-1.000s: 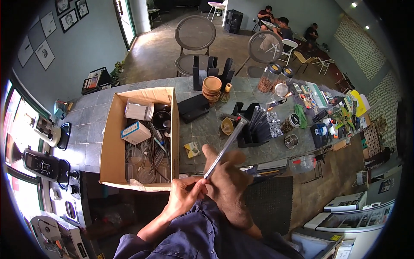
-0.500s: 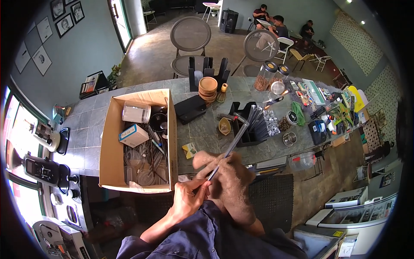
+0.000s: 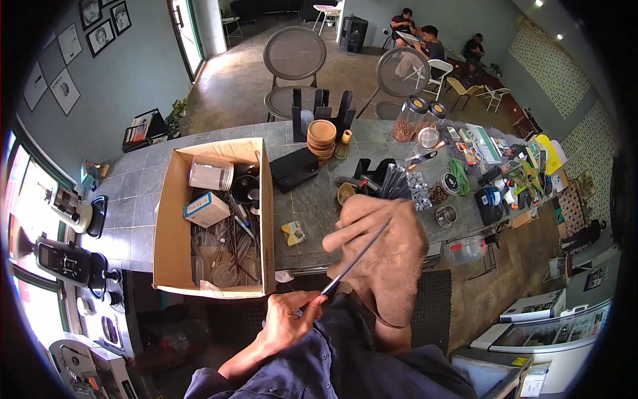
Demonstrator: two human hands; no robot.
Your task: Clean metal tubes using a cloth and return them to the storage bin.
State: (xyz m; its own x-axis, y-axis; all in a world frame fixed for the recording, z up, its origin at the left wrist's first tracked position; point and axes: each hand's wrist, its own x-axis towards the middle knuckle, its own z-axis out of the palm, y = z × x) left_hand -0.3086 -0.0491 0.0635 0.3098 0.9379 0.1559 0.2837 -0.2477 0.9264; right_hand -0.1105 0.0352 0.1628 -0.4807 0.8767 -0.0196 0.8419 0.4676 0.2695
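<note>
My left hand (image 3: 290,318) is closed on the lower end of a thin dark straw (image 3: 359,257), which slants up and to the right. Behind the straw is my right hand (image 3: 385,249), blurred, its fingers stretched out to the left and apart; nothing shows in its grip. Just beyond it, a bunch of black straws (image 3: 397,183) with clear, crinkled tips stands in a black holder (image 3: 372,170), partly hidden by that hand. To the left, an open cardboard box (image 3: 268,219) holds a clear jar (image 3: 211,174), a small white-and-blue box (image 3: 206,209) and several thin sticks.
On the tiled counter (image 3: 143,176) lie a black case (image 3: 294,169) and a yellow packet (image 3: 293,233). Stacked wooden bowls (image 3: 321,136) and a bamboo whisk (image 3: 343,145) stand farther back. Jars (image 3: 407,120) and assorted small goods occupy the right side. Several people sit at the back.
My right hand has moved right and up from the straw, its fingers now spread. The pale, clear covering seen along the straw no longer shows there. My left hand stays nearly in place.
</note>
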